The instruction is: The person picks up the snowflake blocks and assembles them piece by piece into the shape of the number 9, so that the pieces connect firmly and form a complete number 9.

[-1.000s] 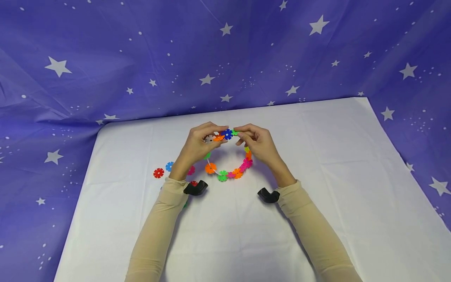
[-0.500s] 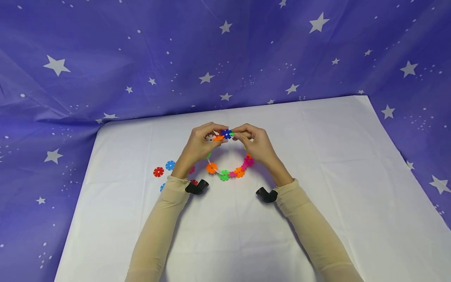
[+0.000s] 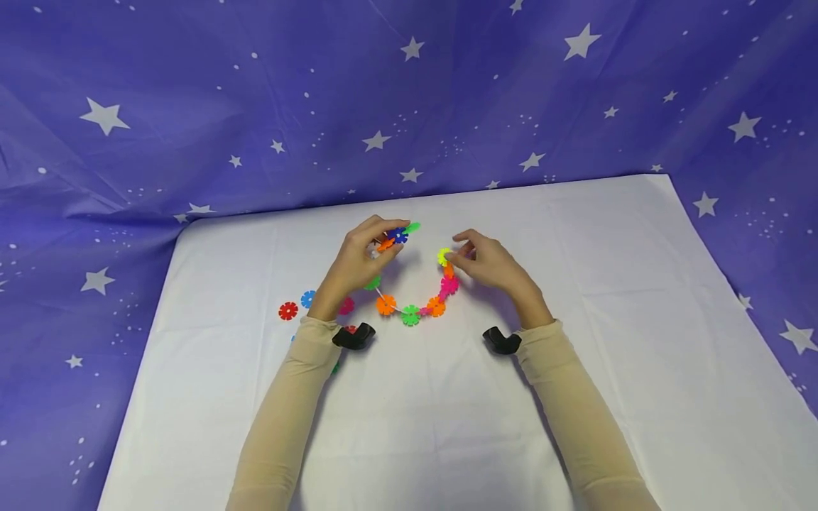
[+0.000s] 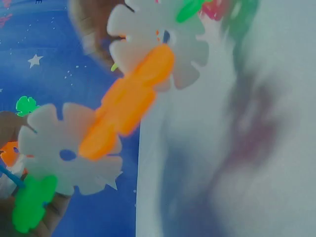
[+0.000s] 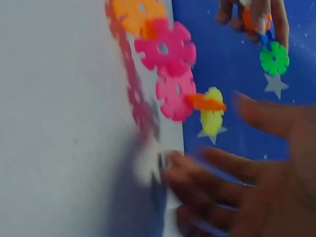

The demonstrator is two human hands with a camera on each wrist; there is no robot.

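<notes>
The left hand pinches the blue notched disc near one end of a curved chain of snowflake discs over the white tablecloth; a green disc juts beyond; the right hand, fingers spread, is just beside the yellow disc at the other end
</notes>
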